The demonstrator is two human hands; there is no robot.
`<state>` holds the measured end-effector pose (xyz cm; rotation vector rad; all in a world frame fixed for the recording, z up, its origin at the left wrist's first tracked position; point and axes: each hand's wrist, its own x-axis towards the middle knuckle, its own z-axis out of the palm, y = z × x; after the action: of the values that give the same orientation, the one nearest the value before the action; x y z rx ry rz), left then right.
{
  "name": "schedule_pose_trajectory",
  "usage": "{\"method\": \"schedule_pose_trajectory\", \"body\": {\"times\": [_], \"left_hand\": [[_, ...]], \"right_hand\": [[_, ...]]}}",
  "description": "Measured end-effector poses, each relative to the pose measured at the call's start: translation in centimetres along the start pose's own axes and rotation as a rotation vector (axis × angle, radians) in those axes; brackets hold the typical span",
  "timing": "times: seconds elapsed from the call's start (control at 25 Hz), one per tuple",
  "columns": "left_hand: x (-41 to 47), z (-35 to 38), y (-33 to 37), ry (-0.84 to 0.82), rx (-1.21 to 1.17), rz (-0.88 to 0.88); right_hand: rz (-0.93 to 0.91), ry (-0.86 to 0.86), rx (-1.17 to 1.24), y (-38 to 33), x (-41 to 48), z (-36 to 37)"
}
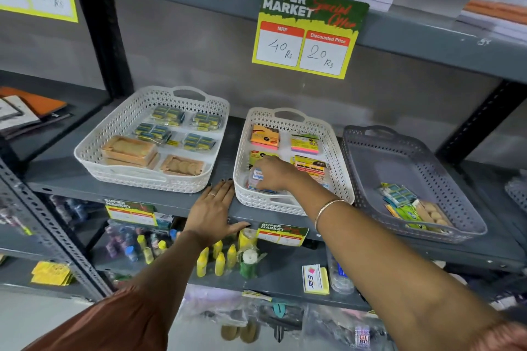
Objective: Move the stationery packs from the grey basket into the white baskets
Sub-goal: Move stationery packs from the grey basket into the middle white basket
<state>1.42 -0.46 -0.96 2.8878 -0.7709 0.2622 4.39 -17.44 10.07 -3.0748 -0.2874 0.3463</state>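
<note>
Above the fingers, the shelf-edge price sign (309, 30) reads "SUPER MARKET", "Special Offer", "MRP 40 Rs", "Discounted Price 20 Rs".

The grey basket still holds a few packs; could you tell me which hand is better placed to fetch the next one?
Probably the right hand: it's nearer the grey basket; the left hand rests flat on the shelf edge.

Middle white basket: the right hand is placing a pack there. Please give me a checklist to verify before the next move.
1. Right hand is inside the middle white basket: ok.
2. Pack is released: not ok, the fingers hold it.
3. Pack lies flat on the basket floor: cannot tell, the hand hides it.
4. Left hand rests flat on the shelf, holding nothing: ok.
5. Grey basket is emptied: not ok, packs remain in its near corner.
</note>
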Motion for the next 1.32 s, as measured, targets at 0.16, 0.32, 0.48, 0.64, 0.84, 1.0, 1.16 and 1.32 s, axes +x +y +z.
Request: {"method": "schedule_pose_trajectory", "body": {"times": [0.16, 0.32, 0.48, 0.64, 0.84, 1.0, 1.16, 1.32], "left_hand": [[0.0, 0.0, 0.0, 0.006, 0.007, 0.013], [0.0, 0.1, 0.0, 0.005, 0.009, 0.008], [-0.2, -0.3, 0.1, -0.014, -0.005, -0.004], [-0.3, -0.4, 0.2, 0.005, -0.011, -0.008], [0.0, -0.1, 0.2, 0.024, -0.006, -0.006], [0.1, 0.2, 0.1, 0.029, 0.011, 0.004], [0.2, 0.1, 0.1, 0.003, 0.019, 0.003], [0.1, -0.3, 0.3, -0.019, 0.025, -0.012]], "right_hand": [[0.004, -0.003, -0.038, -0.2, 0.1, 0.3], [0.029, 0.001, 0.001, 0.3, -0.3, -0.5], [0.228, 0.423, 0.058, 3.8, -1.3, -2.5], [0.594, 0.533, 0.049, 11.4, -4.2, -2.7], [0.886, 0.260, 0.065, 19.1, -9.2, 0.3], [0.817, 0.093, -0.084, 21.1, -10.1, 2.6], [0.764, 0.001, -0.174, 21.9, -10.0, 3.4], [0.755, -0.057, -0.225, 22.8, -10.0, 3.4]]}}
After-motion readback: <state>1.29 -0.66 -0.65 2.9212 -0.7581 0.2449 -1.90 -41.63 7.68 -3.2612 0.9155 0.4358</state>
